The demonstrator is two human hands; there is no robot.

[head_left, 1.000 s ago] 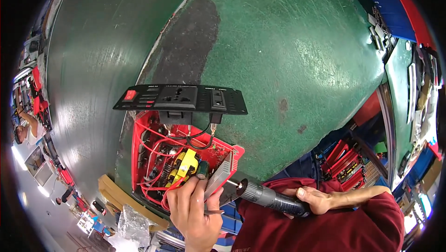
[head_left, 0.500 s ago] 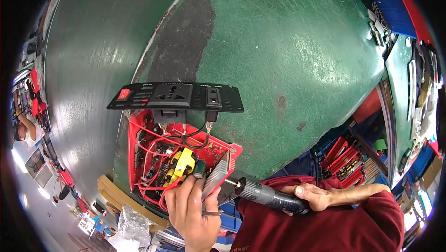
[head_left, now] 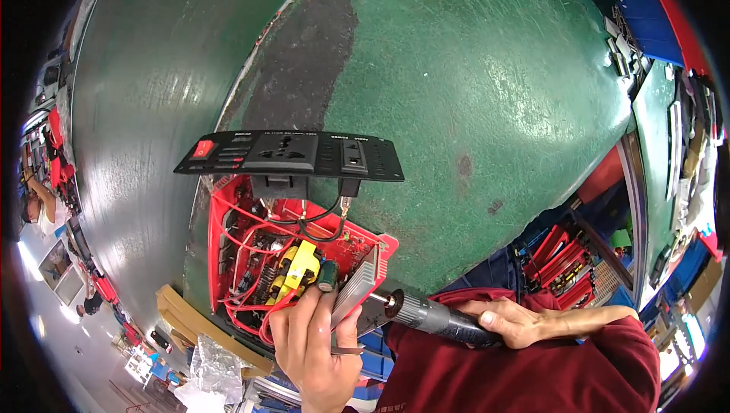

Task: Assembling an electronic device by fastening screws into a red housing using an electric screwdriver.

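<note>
A red, open-topped power inverter case [head_left: 220,253] lies at the near edge of the green bench, with wires, a yellow-wrapped transformer [head_left: 303,262] and a finned metal heat sink [head_left: 356,288] inside. Its black socket panel [head_left: 283,156], with a red rocker switch, stands beyond it, joined by cables. My left hand [head_left: 318,352] grips the case's near side at the heat sink, fingers inside by a green cylindrical part [head_left: 327,274] and thumb outside. My right hand [head_left: 508,323] is wrapped round a black power screwdriver [head_left: 441,319]. The driver's shaft points at the outer heat-sink side; its tip is hidden.
The green bench top [head_left: 456,93] has a dark worn patch. Brown cardboard strips [head_left: 179,318] and clear plastic wrap [head_left: 217,371] are at the lower left. At the right, a bin [head_left: 559,265] of red parts sits below the bench edge. Other people are far left.
The black panel has shifted very slightly and tilts a little differently. Both hands, the case and the screwdriver keep nearly the same places.
</note>
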